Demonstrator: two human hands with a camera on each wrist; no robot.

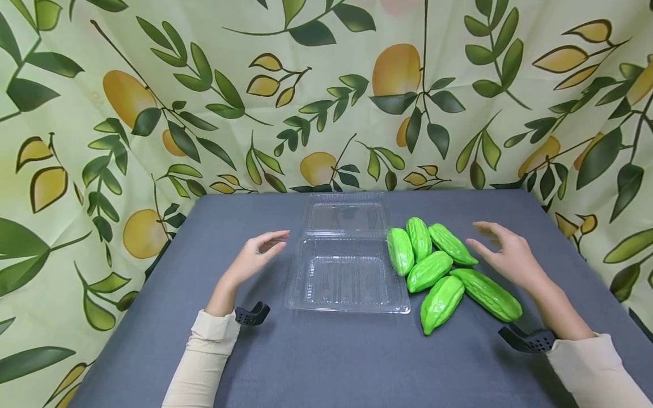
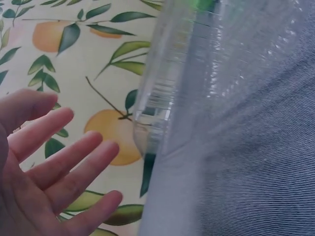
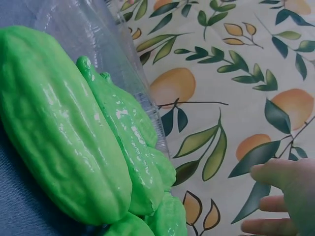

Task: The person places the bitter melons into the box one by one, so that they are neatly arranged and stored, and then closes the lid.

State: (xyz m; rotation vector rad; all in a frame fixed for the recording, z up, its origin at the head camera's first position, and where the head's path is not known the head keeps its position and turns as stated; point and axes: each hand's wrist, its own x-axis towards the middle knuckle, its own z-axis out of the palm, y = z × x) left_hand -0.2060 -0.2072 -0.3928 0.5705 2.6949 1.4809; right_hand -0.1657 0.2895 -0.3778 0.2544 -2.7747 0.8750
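Empty, with fingers relaxed, the left hand (image 1: 257, 252) and right hand (image 1: 505, 252) hang above the grey table (image 1: 306, 362). Nearest are the cream sleeves (image 1: 204, 357), with black bands (image 1: 528, 339) at the wrists. Six green gourds (image 1: 442, 303) lie right of centre, just left of the right hand and apart from it. Closest is one pointing toward the person; a longer one slants off to its right, another lies behind, and three make the back row. Leftmost of these overlaps the clear box's (image 1: 347, 309) right edge in the head view; whether it rests on the rim I cannot tell. The box lies unfolded, the left hand just beside it, not touching. Its lid (image 1: 347, 218) is laid back toward the far edge. Beyond hangs a cloth (image 1: 326, 85) printed with leaves and orange fruit.
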